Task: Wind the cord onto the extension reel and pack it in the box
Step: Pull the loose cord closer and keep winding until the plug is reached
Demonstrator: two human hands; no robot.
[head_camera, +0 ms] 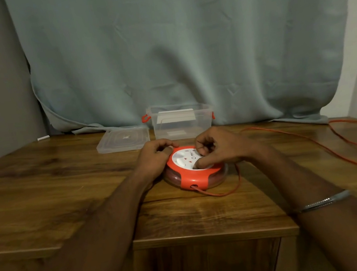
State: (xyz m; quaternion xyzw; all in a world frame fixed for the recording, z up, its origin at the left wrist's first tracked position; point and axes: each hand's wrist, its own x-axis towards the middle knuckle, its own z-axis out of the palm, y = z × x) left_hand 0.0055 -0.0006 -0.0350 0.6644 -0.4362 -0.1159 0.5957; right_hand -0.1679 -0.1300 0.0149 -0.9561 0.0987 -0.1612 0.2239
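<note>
An orange and white extension reel (193, 175) lies flat on the wooden table (65, 185), sockets facing up. My left hand (155, 159) grips its left rim, thumb on the top edge. My right hand (218, 147) sits on the white centre, fingers curled on it and thumb pressing the near side. The orange cord (311, 144) leaves a hole in the reel's front, loops right, and trails loose across the table to the far right edge. A clear plastic box (182, 121) with orange clips stands open just behind the reel.
The box's clear lid (123, 139) lies flat to the left of the box. A grey curtain (183, 42) hangs behind the table. A small white object (43, 138) lies at the far left corner. The table's front edge runs below my forearms.
</note>
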